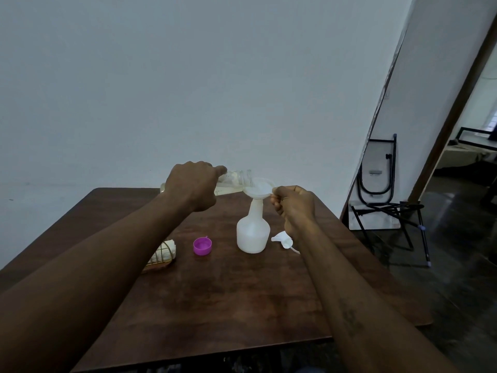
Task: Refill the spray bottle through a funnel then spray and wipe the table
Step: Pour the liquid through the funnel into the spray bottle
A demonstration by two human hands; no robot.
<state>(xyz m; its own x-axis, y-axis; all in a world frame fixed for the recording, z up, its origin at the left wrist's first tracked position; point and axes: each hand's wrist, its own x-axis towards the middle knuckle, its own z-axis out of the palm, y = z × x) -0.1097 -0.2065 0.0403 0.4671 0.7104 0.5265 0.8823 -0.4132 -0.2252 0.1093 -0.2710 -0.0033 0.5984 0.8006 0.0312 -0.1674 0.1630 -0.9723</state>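
A pale wall point(188, 76) fills the scene behind a dark wooden tabletop point(242, 305). Far to the right of the spray bottle, on the floor beyond the tabletop's edge, a folded table point(376, 160) leans against the wall. The white spray bottle point(252, 232) stands upright near the middle of the tabletop, its top off. Above and to the left of it, a clear bottle point(236, 180) of pale liquid is tipped almost flat, its open mouth at the funnel's rim. The left hand point(192, 185) is wrapped around this clear bottle from above. The right hand point(294, 204), just right of the spray bottle's neck, pinches the funnel's edge between thumb and fingers. Well to the left of the spray bottle sits a small wire basket point(162, 255) with a rolled cloth in it, partly hidden by the left forearm. The white funnel point(259, 188) sits in the spray bottle's neck. A purple cap point(202, 246) lies open side up, between basket and spray bottle. The white spray head point(283, 238) lies on its side just right of the spray bottle's base.
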